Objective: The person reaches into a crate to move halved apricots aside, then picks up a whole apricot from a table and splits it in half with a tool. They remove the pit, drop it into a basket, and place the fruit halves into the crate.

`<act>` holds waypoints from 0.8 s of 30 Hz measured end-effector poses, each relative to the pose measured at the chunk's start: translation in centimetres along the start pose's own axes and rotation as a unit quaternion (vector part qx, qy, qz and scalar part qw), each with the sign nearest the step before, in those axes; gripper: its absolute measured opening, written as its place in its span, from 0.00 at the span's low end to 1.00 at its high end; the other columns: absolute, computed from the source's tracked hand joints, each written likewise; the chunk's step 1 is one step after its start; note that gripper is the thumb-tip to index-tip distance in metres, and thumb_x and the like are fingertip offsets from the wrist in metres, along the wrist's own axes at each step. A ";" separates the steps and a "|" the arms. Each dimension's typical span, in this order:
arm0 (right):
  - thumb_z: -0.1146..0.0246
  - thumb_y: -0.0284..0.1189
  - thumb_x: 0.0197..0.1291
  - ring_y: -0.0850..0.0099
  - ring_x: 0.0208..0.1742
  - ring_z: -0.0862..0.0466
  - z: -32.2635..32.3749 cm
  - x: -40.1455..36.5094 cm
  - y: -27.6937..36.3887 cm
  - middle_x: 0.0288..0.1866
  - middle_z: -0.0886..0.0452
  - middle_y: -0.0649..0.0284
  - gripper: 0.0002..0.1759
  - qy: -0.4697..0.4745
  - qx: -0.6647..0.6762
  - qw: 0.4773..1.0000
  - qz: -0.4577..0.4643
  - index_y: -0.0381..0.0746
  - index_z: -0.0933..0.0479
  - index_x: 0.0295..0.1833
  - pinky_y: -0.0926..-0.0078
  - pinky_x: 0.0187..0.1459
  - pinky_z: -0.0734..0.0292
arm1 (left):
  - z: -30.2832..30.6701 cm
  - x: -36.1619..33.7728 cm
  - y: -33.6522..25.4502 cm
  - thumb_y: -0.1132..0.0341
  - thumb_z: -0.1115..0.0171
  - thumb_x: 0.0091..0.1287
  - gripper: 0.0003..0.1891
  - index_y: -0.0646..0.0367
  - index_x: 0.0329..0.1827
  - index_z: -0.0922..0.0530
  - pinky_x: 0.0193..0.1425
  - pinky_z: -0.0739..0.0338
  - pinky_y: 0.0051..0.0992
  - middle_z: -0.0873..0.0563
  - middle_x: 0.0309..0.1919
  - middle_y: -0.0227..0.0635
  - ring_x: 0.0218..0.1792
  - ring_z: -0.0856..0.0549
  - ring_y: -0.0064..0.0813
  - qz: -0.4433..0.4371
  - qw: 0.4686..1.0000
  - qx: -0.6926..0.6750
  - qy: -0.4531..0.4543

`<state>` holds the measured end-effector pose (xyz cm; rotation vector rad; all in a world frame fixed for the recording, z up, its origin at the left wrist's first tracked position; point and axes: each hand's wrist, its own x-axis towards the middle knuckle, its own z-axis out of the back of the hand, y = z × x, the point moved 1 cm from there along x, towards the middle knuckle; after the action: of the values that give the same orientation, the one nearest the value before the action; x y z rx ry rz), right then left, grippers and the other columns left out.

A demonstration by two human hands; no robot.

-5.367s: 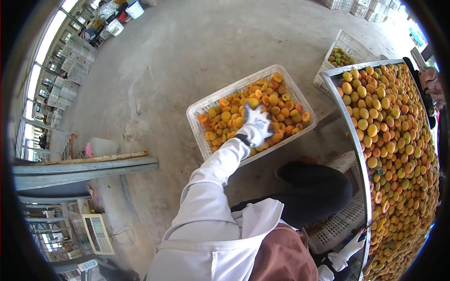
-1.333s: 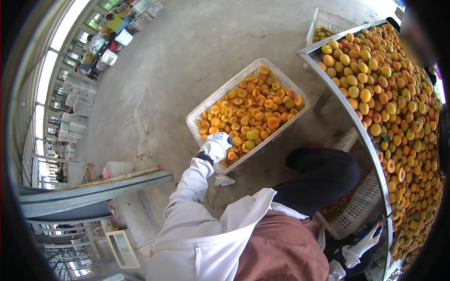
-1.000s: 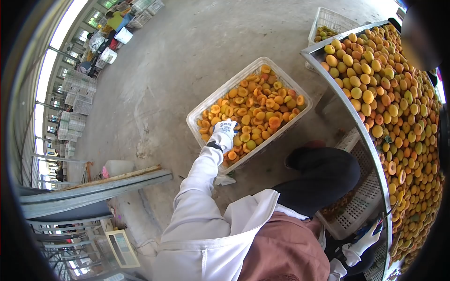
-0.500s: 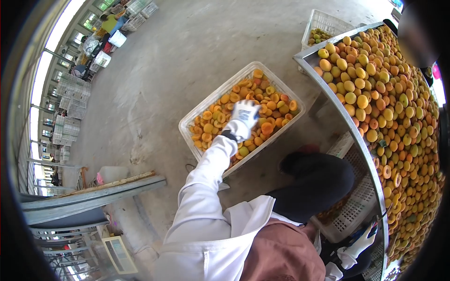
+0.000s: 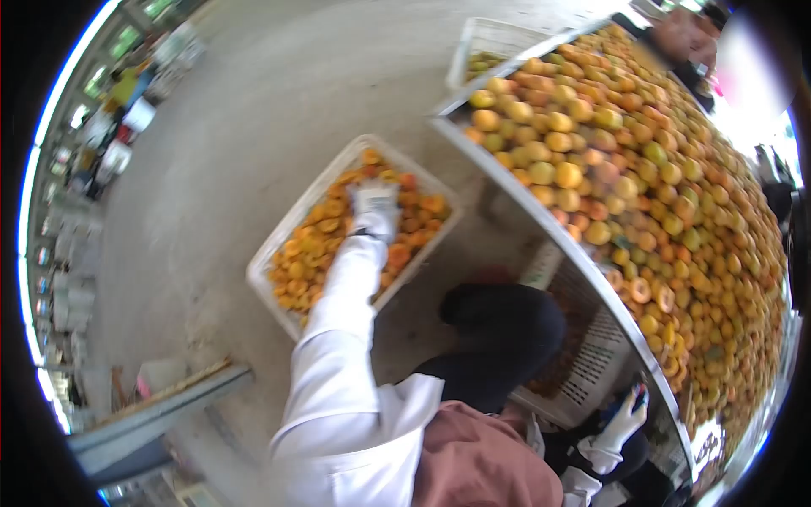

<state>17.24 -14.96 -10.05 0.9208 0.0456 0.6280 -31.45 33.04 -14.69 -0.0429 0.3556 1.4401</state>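
My left hand [image 5: 375,211], in a white glove, reaches down onto the halved apricots [image 5: 321,232] in a white plastic crate [image 5: 269,291] on the floor. Its fingers are blurred and partly hidden against the fruit. At the lower right, my right hand [image 5: 623,420], also gloved in white, is closed around a small tool [image 5: 639,394] with blue and red on it. This hand is low beside the metal edge of the sorting table [image 5: 583,253], which is heaped with whole apricots [image 5: 667,211]. A few halved apricots [image 5: 650,294] lie near that edge.
Under the table stands another perforated crate [image 5: 591,363], close to my bent knee [image 5: 507,325]. Beyond the table's far corner is a crate of greener fruit [image 5: 483,61]. A metal beam [image 5: 169,406] juts in at lower left. People and stacked crates line the far left wall.
The view has swung, so the crate and table appear further left. My left hand is still over the halved apricots, now nearer the crate's far end. My right hand stays low by the table.
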 end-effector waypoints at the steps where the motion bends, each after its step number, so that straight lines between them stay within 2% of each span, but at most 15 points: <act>1: 0.40 0.35 0.76 0.85 0.19 0.30 -0.2 -0.4 2.6 0.26 0.26 0.73 0.15 0.004 0.020 0.999 -0.040 0.38 0.21 0.60 0.81 0.19 0.36 | -0.6 -0.2 0.5 0.48 0.36 0.70 0.26 0.43 0.69 0.25 0.73 0.40 0.67 0.25 0.71 0.37 0.71 0.27 0.47 0.026 0.999 0.005 -0.039; 2: 0.40 0.36 0.76 0.85 0.18 0.30 -0.2 -0.7 5.3 0.24 0.26 0.73 0.14 0.010 0.048 0.994 -0.098 0.39 0.20 0.58 0.82 0.18 0.37 | -0.7 0.1 1.0 0.46 0.36 0.69 0.27 0.44 0.69 0.24 0.71 0.37 0.65 0.25 0.70 0.39 0.70 0.26 0.47 0.037 0.999 0.005 -0.011; 3: 0.39 0.27 0.73 0.81 0.33 0.27 0.3 -0.7 5.9 0.36 0.21 0.71 0.14 0.018 0.060 0.988 -0.144 0.32 0.20 0.59 0.80 0.34 0.29 | 0.3 -0.8 1.0 0.45 0.36 0.69 0.28 0.45 0.69 0.24 0.69 0.36 0.63 0.24 0.69 0.40 0.69 0.25 0.46 0.048 0.999 0.017 -0.009; 6: 0.41 0.27 0.75 0.85 0.24 0.30 1.3 -0.3 8.1 0.29 0.25 0.73 0.12 0.015 0.094 0.987 -0.132 0.34 0.21 0.58 0.82 0.24 0.35 | 0.3 -1.3 2.6 0.59 0.40 0.66 0.27 0.50 0.69 0.23 0.72 0.38 0.60 0.26 0.73 0.42 0.72 0.28 0.48 0.049 0.994 0.093 0.038; 8: 0.42 0.28 0.76 0.85 0.19 0.31 2.2 0.4 11.4 0.25 0.28 0.75 0.11 0.008 0.153 0.973 -0.170 0.36 0.22 0.57 0.82 0.20 0.38 | 0.1 -0.9 3.7 0.61 0.38 0.64 0.25 0.50 0.66 0.20 0.75 0.40 0.58 0.27 0.73 0.44 0.73 0.29 0.49 0.014 0.998 0.067 0.006; 11: 0.46 0.34 0.78 0.83 0.18 0.28 3.6 2.4 11.7 0.30 0.22 0.68 0.17 0.018 0.175 0.978 -0.113 0.37 0.23 0.63 0.84 0.17 0.35 | 4.6 0.4 1.5 0.56 0.36 0.67 0.17 0.50 0.56 0.16 0.70 0.34 0.54 0.18 0.62 0.42 0.64 0.21 0.44 -0.050 0.997 -0.051 -0.039; 12: 0.46 0.34 0.78 0.83 0.19 0.27 3.9 3.4 11.7 0.31 0.21 0.67 0.17 0.007 0.186 0.979 -0.086 0.36 0.23 0.63 0.84 0.17 0.35 | 6.8 0.5 -0.1 0.53 0.35 0.67 0.15 0.54 0.47 0.15 0.64 0.27 0.48 0.14 0.51 0.41 0.56 0.17 0.44 -0.091 0.989 -0.054 -0.107; 14: 0.46 0.33 0.78 0.82 0.21 0.24 4.6 5.2 14.0 0.36 0.18 0.64 0.18 -0.009 0.214 0.974 -0.072 0.34 0.23 0.63 0.85 0.18 0.34 | 12.3 -1.2 -4.6 0.56 0.34 0.64 0.13 0.56 0.43 0.15 0.56 0.22 0.43 0.12 0.46 0.42 0.50 0.15 0.46 -0.217 0.950 -0.105 -0.196; 15: 0.45 0.34 0.78 0.81 0.21 0.22 4.7 6.3 12.9 0.37 0.17 0.62 0.18 -0.033 0.219 0.975 -0.015 0.33 0.23 0.63 0.86 0.18 0.36 | 15.0 -2.9 -7.5 0.64 0.33 0.62 0.10 0.58 0.43 0.15 0.50 0.20 0.42 0.13 0.42 0.44 0.45 0.14 0.47 -0.326 0.879 -0.216 -0.272; 16: 0.45 0.31 0.78 0.81 0.23 0.24 5.1 6.9 14.2 0.34 0.20 0.66 0.15 -0.037 0.242 0.969 -0.034 0.33 0.24 0.60 0.84 0.22 0.33 | 18.1 -5.6 -11.2 0.73 0.35 0.61 0.13 0.58 0.49 0.15 0.52 0.19 0.42 0.13 0.45 0.45 0.46 0.13 0.47 -0.358 0.832 -0.373 -0.201; 17: 0.45 0.28 0.77 0.82 0.25 0.25 5.5 7.3 15.6 0.31 0.24 0.69 0.12 -0.040 0.265 0.962 -0.053 0.32 0.24 0.58 0.82 0.27 0.30 | 21.5 -8.5 -14.7 0.77 0.37 0.60 0.18 0.58 0.54 0.16 0.56 0.19 0.40 0.12 0.48 0.43 0.49 0.13 0.46 -0.460 0.769 -0.296 -0.330; 18: 0.44 0.28 0.77 0.82 0.24 0.26 5.5 8.0 15.3 0.30 0.25 0.70 0.11 -0.043 0.276 0.959 -0.050 0.32 0.24 0.56 0.82 0.26 0.31 | 22.9 -10.1 -17.6 0.80 0.38 0.58 0.26 0.58 0.62 0.19 0.63 0.20 0.37 0.14 0.57 0.44 0.57 0.15 0.45 -0.502 0.763 -0.308 -0.267; 20: 0.43 0.28 0.76 0.83 0.22 0.28 5.4 8.2 14.3 0.27 0.26 0.72 0.10 -0.052 0.297 0.952 -0.050 0.34 0.23 0.55 0.82 0.25 0.33 | 24.8 -13.0 -23.4 0.74 0.33 0.62 0.24 0.56 0.63 0.19 0.62 0.20 0.37 0.15 0.58 0.43 0.56 0.14 0.43 -0.532 0.770 -0.314 -0.160; 21: 0.42 0.28 0.76 0.83 0.21 0.29 4.9 8.3 12.9 0.26 0.26 0.73 0.09 -0.053 0.305 0.950 -0.049 0.35 0.23 0.54 0.82 0.24 0.34 | 23.8 -12.9 -26.5 0.68 0.30 0.63 0.23 0.55 0.63 0.20 0.59 0.19 0.38 0.15 0.57 0.42 0.53 0.14 0.43 -0.573 0.732 -0.292 -0.222; 24: 0.38 0.30 0.74 0.84 0.25 0.30 3.9 7.5 9.1 0.28 0.23 0.71 0.09 -0.056 0.248 0.965 -0.058 0.34 0.21 0.48 0.82 0.27 0.35 | 23.5 -15.1 -34.3 0.60 0.33 0.67 0.21 0.51 0.62 0.20 0.52 0.20 0.42 0.15 0.49 0.43 0.48 0.14 0.48 -0.586 0.754 -0.231 -0.186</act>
<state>20.14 -9.84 0.90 1.4264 0.1591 0.4588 5.59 19.42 5.27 -0.3189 -0.3593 0.2097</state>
